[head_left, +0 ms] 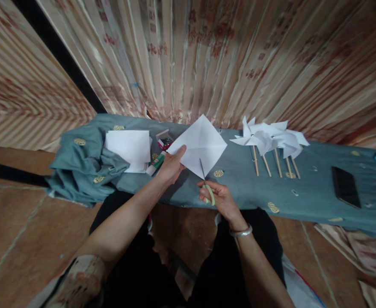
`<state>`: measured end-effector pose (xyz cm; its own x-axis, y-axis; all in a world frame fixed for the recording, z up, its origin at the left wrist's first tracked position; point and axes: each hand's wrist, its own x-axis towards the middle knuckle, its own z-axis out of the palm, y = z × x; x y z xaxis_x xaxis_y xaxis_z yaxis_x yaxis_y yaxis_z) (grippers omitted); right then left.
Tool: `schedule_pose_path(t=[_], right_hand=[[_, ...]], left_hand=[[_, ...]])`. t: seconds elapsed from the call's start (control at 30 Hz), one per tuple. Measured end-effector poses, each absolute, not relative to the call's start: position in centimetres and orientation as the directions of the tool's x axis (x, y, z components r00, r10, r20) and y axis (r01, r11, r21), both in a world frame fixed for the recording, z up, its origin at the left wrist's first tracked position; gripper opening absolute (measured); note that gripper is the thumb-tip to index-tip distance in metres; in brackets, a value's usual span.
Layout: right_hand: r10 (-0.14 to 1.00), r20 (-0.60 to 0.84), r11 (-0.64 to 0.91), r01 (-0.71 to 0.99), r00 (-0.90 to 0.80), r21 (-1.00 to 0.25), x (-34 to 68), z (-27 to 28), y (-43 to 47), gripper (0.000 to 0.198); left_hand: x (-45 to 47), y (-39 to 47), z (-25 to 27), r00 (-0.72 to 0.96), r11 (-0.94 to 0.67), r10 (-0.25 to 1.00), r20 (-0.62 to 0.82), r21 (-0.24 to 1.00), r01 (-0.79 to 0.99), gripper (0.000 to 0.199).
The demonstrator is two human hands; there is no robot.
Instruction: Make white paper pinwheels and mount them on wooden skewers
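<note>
Pinching the white sheet (207, 141) at its near-left edge, your L hand (173, 166) has the thumb on top; the rest of the sheet spreads to the far R of that grip, diamond-wise w/ one corner pointing near. Your R hand (218, 196) is closed round the green handles of the scissors (211, 194), a blade lying over the near corner & pointing far; can't tell blade gap. Paper stack (128, 145) is L, small open box (164, 137) btwn it & the sheet. Pinwheels (273, 137) R, phone (346, 187) further R.
</note>
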<state>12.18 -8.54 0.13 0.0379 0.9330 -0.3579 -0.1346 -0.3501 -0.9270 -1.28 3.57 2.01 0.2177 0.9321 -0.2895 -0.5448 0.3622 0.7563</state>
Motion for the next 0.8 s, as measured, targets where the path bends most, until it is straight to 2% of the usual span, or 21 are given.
schedule_pose_path(t=[0.17, 0.8], right_hand=[[0.928, -0.368, -0.357, -0.142, 0.058, -0.923, 12.11, 0.38, -8.49, 0.055], [0.929, -0.36, -0.346, -0.139, 0.089, -0.928, 11.96, 0.53, -8.42, 0.051]], left_hand=[[-1.24, 3.3, 1.61, 0.258, 0.381, 0.923, -0.284, 0.76, -0.527, 0.031], [-1.15, 2.8, 2.32, 0.258, 0.419, 0.908, -0.331, 0.744, -0.52, 0.027]])
